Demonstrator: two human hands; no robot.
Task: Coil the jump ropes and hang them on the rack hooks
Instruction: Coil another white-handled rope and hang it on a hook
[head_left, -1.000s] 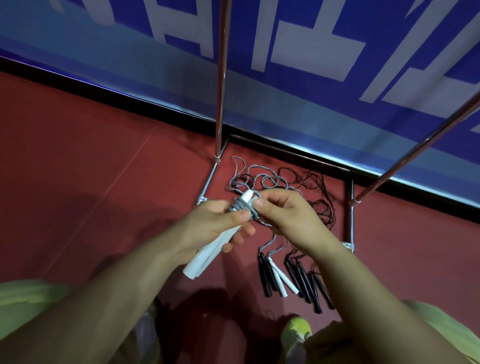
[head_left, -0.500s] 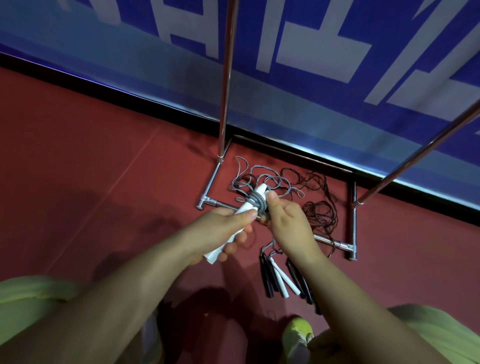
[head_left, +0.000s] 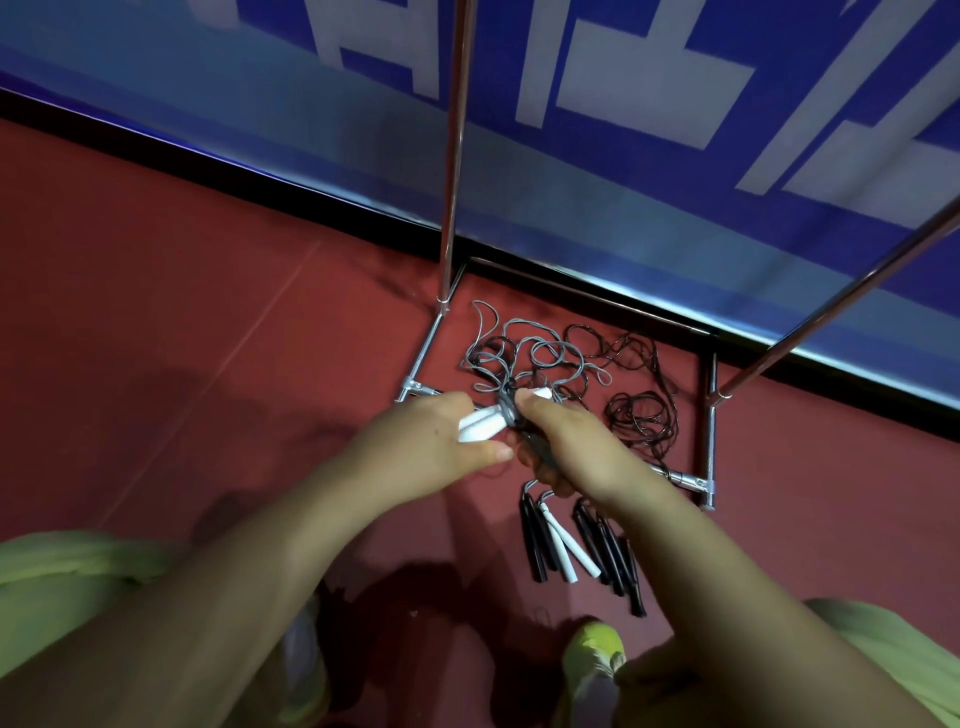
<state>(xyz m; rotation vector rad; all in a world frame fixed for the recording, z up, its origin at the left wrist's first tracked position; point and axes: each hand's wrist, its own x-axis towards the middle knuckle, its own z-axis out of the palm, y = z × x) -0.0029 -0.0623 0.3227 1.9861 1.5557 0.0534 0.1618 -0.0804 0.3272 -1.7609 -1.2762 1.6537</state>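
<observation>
Head view. Left hand (head_left: 421, 452): fingers curled round a pair of white handles (head_left: 483, 425). Right hand (head_left: 566, 447): thumb and fingers pinch the grey cord (head_left: 506, 413) wound around those handles, held above the rack base (head_left: 709, 431). Loose ropes (head_left: 550, 356), grey and black, tangled on the red floor (head_left: 156, 322) inside the base; black and white spare handles (head_left: 571, 545) beside the right forearm.

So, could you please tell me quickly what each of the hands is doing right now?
Left hand: grips the white handles.
Right hand: grips the grey rope wraps around them.
</observation>
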